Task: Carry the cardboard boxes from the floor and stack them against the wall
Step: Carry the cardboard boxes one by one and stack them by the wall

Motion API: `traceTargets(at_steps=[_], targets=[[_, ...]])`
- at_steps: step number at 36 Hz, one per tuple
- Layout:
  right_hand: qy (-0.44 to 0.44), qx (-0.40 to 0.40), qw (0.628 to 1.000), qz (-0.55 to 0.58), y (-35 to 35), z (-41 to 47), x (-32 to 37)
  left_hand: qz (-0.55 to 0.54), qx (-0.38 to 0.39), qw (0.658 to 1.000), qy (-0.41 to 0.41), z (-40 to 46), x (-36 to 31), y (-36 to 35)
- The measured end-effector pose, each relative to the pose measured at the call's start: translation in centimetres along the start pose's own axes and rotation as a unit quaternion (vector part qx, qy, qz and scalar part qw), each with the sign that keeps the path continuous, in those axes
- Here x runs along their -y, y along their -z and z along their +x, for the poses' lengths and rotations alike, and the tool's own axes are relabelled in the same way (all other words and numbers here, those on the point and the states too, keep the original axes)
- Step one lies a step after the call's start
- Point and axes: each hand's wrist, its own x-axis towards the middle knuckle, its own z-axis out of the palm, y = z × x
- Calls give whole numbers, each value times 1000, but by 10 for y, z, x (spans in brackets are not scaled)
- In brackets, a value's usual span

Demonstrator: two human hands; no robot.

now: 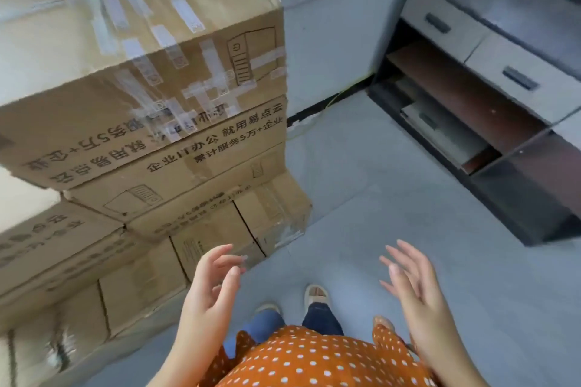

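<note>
An office storeroom, by the look of it: beside the stacked cardboard boxes [151, 122] printed with computer-tower drawings stands a dark cabinet [490, 97] with grey drawers [515, 78], on a grey tiled floor [377, 198].

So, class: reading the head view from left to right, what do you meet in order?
Stack of cardboard boxes → left hand → sandalled foot → right hand → dark cabinet with grey drawers.
</note>
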Motion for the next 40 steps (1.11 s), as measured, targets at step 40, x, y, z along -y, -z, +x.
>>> traceTargets(at_steps=[40], targets=[[-144,-821,492,251,-179,-764,-197,162,832,476,-235,-501,101,-6]])
